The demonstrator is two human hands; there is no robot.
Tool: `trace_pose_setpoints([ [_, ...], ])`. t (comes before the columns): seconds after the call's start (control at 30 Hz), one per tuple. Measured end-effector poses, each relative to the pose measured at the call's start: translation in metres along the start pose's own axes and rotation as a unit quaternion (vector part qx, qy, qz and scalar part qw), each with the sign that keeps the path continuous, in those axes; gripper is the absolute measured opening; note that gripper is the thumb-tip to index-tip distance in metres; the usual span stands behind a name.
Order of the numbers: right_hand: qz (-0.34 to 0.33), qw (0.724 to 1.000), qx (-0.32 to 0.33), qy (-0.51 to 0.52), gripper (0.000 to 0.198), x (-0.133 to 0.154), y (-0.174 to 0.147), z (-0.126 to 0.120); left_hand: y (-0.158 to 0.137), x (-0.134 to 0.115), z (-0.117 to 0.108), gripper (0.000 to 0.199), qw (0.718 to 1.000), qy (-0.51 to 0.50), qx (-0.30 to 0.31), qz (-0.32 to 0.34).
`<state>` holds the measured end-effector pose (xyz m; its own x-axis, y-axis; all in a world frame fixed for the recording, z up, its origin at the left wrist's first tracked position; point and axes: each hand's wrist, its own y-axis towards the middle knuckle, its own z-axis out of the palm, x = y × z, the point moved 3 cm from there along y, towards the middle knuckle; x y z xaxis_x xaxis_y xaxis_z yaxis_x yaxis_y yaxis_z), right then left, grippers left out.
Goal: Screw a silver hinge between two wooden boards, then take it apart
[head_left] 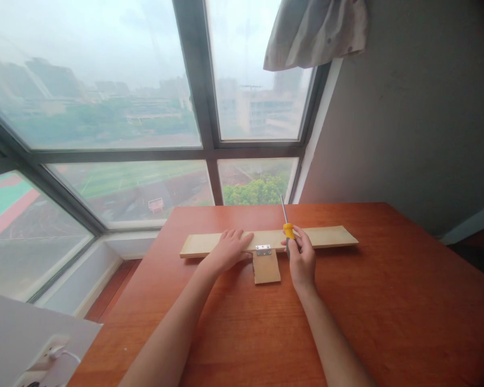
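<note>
A long, pale wooden board (pixel 333 236) lies across the table. A small metal hinge (pixel 263 250) joins its near edge to a short brown wooden piece (pixel 267 269) that extends toward me. My left hand (pixel 229 250) grips the board just left of the hinge, fingers over the top and thumb at the near edge. In my right hand (pixel 302 260) is a screwdriver (pixel 289 231) with a yellow and dark handle. Its metal shaft points up and away from the hinge, touching nothing. The right fingers wrap round the handle, close to the board.
The reddish-brown wooden table (pixel 242 333) extends under everything. Large windows (pixel 116 153) stand beyond its far edge, and a curtain (pixel 318 35) hangs above. A grey wall (pixel 407 118) rises on the right. At the lower left, a plug sits in a wall socket (pixel 48 355).
</note>
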<state>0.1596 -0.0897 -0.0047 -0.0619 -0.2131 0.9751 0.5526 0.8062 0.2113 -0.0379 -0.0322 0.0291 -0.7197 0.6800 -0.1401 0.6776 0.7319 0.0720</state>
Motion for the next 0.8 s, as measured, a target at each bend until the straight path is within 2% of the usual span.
trace_pose_setpoints([
  [0.2,0.008,1.0,0.002,0.01,0.048,0.002,0.0,0.0,-0.018,0.001,-0.003,0.047,1.0,-0.019,0.015,-0.007],
  [0.8,0.038,0.999,0.003,-0.007,0.052,-0.007,0.003,0.0,-0.037,0.002,0.006,0.055,1.0,-0.004,-0.029,-0.004],
])
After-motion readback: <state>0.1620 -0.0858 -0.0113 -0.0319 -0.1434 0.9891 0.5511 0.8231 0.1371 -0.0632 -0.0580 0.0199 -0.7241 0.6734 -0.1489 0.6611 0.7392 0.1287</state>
